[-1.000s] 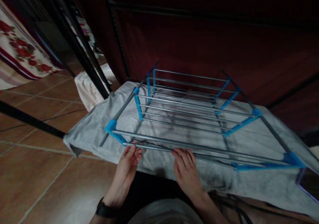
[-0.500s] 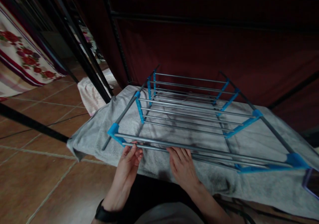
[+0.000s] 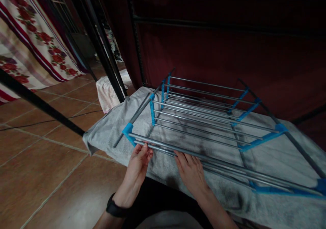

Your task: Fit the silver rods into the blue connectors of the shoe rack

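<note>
A rack of grey metal tubes with blue plastic connectors, which looks like a shoe rack (image 3: pixel 201 116), lies across a grey cloth in front of me. My left hand (image 3: pixel 139 157) pinches a metal rod (image 3: pixel 163 150) at the rack's near side, close to the blue corner connector (image 3: pixel 129 131). Further right along the near rods, my right hand (image 3: pixel 190 170) has its fingers curled over the same rod, the thumb out of sight. Whether that rod's left end is seated in the connector, I cannot tell.
The grey cloth (image 3: pixel 107 134) covers a low surface beneath the rack. Black metal poles (image 3: pixel 46 105) stand at the left, above a tiled floor (image 3: pixel 63 157). Dark red fabric (image 3: pixel 203 49) hangs behind, and a floral cloth (image 3: pixel 43 39) hangs at far left.
The view has swung left, so the rack and both hands sit further right in it. Both hands stay at about the same places on the rod.
</note>
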A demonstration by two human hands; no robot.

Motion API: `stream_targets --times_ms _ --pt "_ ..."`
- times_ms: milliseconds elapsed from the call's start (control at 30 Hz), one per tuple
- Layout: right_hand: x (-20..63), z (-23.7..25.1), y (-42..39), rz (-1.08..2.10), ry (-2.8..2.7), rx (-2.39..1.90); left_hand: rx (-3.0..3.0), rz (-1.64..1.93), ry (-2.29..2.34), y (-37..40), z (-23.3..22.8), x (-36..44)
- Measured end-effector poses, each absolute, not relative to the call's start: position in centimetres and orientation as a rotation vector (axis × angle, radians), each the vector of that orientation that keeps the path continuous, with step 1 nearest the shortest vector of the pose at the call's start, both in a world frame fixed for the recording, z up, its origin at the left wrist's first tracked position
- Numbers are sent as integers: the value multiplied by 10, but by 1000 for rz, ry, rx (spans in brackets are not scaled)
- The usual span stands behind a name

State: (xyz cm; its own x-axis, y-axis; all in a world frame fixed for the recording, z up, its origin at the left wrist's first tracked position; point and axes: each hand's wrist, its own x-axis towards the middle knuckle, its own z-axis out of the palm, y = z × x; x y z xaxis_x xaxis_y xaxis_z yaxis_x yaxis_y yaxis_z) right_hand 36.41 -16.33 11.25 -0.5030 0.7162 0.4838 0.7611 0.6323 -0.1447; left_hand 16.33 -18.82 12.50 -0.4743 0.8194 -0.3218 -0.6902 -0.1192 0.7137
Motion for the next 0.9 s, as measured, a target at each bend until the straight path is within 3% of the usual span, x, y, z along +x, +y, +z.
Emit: stream_targets --times_ms 900 --pt "366 106 -157 -131 -2383 -1097 326 1784 1071 -188 114 155"
